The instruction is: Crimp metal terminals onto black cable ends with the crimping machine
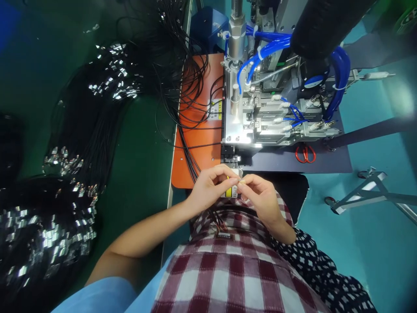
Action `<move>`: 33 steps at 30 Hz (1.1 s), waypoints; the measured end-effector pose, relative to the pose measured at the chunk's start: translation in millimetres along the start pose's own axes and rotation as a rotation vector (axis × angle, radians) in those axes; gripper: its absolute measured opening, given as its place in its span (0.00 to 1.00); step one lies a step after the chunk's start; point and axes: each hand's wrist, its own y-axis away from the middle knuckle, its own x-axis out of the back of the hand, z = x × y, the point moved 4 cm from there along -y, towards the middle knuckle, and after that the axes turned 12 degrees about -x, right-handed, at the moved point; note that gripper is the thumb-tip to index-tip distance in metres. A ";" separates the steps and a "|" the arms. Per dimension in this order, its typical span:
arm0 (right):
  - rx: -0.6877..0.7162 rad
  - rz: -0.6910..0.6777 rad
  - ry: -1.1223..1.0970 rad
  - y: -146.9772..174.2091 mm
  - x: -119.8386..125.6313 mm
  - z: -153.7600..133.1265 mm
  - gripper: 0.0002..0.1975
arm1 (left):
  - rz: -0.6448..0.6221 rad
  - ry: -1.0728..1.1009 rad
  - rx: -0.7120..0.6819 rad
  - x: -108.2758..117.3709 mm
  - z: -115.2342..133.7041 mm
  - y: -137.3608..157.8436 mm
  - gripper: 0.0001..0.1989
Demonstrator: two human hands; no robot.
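My left hand (213, 187) and my right hand (260, 195) meet fingertip to fingertip in front of the machine. Both are closed in a pinch on something thin and small, mostly hidden by the fingers. A bundle of black cables (187, 152) runs down from the left into my left hand. Below that hand, cable ends with thin reddish wires (221, 226) hang over the checked apron (208, 269). Just behind the fingers is a white and yellow label (232, 191) on the machine's front.
A metal press machine (237, 117) with blue air hoses (276, 45) stands ahead on an orange plate (198, 152). Red-handled scissors (305, 154) lie on its dark base. Large bundles of black cables with shiny ends (68, 234) cover the green surface at left. A metal stand leg (358, 191) is at right.
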 end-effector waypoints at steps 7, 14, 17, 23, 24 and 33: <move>0.005 0.022 0.096 -2.7 -2.9 -3.0 0.11 | 0.030 0.106 0.174 1.0 -5.4 1.0 0.11; 0.086 0.111 0.183 -1.2 16.6 -6.5 0.05 | 0.057 0.099 0.211 4.7 -6.2 0.6 0.10; 0.117 0.116 0.188 -2.9 16.4 -6.6 0.05 | 0.058 0.100 0.213 5.1 -5.8 0.4 0.10; 0.095 0.063 0.124 -9.2 6.3 -9.6 0.06 | 0.032 0.090 0.195 6.0 -4.6 -0.4 0.11; 0.091 0.066 0.113 -9.7 5.5 -10.1 0.06 | 0.027 0.092 0.193 6.5 -4.5 -0.7 0.11; 0.043 0.107 0.051 -9.9 6.9 -8.1 0.09 | -0.058 -0.076 0.077 9.8 0.6 -2.8 0.06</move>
